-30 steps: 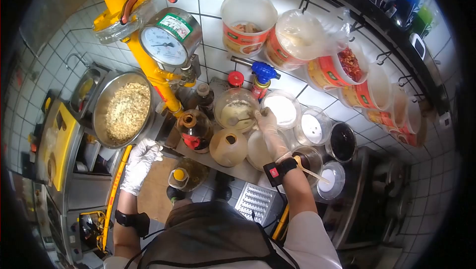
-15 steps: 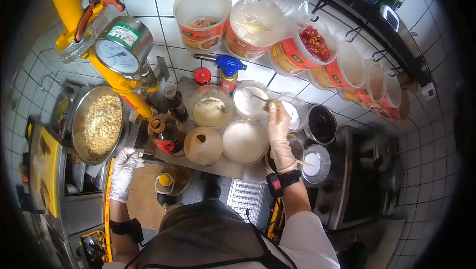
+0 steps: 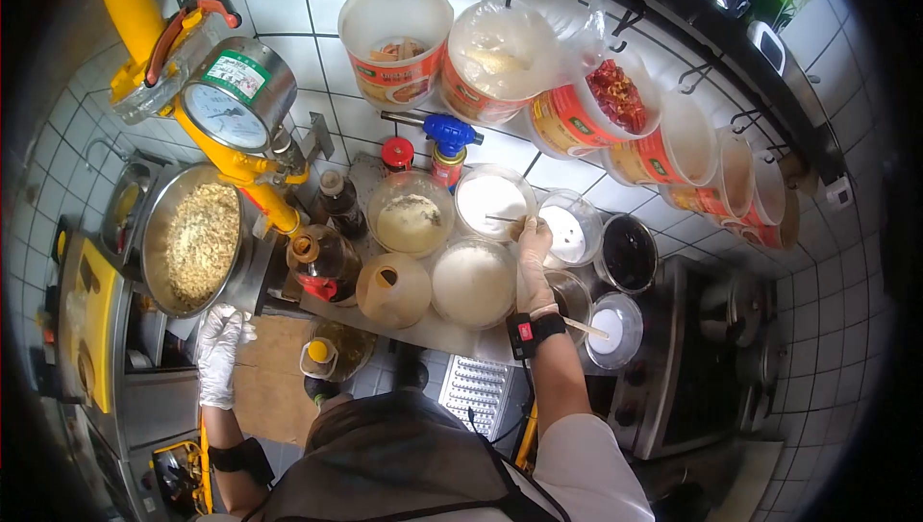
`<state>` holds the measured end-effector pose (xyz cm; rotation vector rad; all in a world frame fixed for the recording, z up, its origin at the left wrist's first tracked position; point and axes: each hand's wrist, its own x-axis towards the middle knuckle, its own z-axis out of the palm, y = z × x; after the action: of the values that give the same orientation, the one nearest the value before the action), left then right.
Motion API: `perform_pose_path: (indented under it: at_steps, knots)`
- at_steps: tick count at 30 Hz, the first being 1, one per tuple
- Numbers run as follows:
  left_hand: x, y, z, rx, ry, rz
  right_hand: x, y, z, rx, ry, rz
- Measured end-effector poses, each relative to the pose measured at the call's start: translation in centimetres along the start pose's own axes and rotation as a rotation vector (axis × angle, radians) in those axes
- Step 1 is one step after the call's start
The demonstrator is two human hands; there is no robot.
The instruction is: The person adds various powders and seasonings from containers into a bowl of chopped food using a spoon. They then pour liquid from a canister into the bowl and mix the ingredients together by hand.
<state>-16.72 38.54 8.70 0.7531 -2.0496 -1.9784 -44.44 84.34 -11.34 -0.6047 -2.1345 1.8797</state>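
Note:
My right hand (image 3: 536,267), in a clear glove, pinches the handle of a spoon (image 3: 502,218). The spoon reaches into a tub of white powder (image 3: 493,197); its bowl is hard to make out. Beside that hand stands a tub with white contents and dark specks (image 3: 569,222). In front is a tub of pale granules (image 3: 474,284). My left hand (image 3: 223,354), in a white glove, hangs below a large steel bowl of chopped pale food (image 3: 227,277). Its fingers are loosely bent and apart, and I see nothing in them.
Dark bottles (image 3: 322,262) and a plastic jug (image 3: 394,293) crowd the shelf's left. A blue blowtorch (image 3: 447,135) stands behind. To the right are a dark-filled pot (image 3: 627,251) and a white tub (image 3: 615,330). Buckets (image 3: 396,46) hang overhead. A yellow pipe (image 3: 207,142) rises at left.
My right hand has moved slightly down and left, and the spoon lies lower over the white powder. My left hand has shifted down and left.

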Motion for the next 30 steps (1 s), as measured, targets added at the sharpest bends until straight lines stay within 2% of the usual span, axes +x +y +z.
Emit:
perform_pose_path:
  at_steps: [5,7,8,11,14,16,23,27,30]
  knots:
    - [0.2,0.5,0.0,0.014,0.006,-0.003,0.5,0.3,-0.6,0.058,0.060,0.034]
    - [0.0,1.3,0.2,0.033,0.005,-0.004,0.7,0.5,-1.4,0.238,0.077,0.084]
    - [0.0,1.6,0.3,0.052,-0.001,-0.004,0.8,0.6,-1.7,0.237,0.077,0.085]
    - [-0.2,2.0,0.4,0.026,0.029,-0.029,1.8,1.7,-2.3,0.302,0.093,-0.006]
    - [-0.5,2.4,0.5,0.019,0.039,-0.028,1.1,-0.4,-3.1,0.297,0.093,-0.043]
    - [-0.4,2.3,0.1,0.025,0.027,-0.025,-0.6,-3.9,-3.5,0.442,0.004,0.120]
    - [-0.8,2.2,-0.2,0.001,0.028,-0.014,-1.3,-4.6,-3.4,0.462,0.022,0.119]
    - [-0.9,1.9,-0.1,0.044,0.054,-0.015,-2.5,-7.0,-3.8,0.370,0.069,0.082]
    - [-1.2,2.0,0.3,0.059,-0.029,0.007,-2.8,-7.9,-4.0,0.302,0.118,0.033]
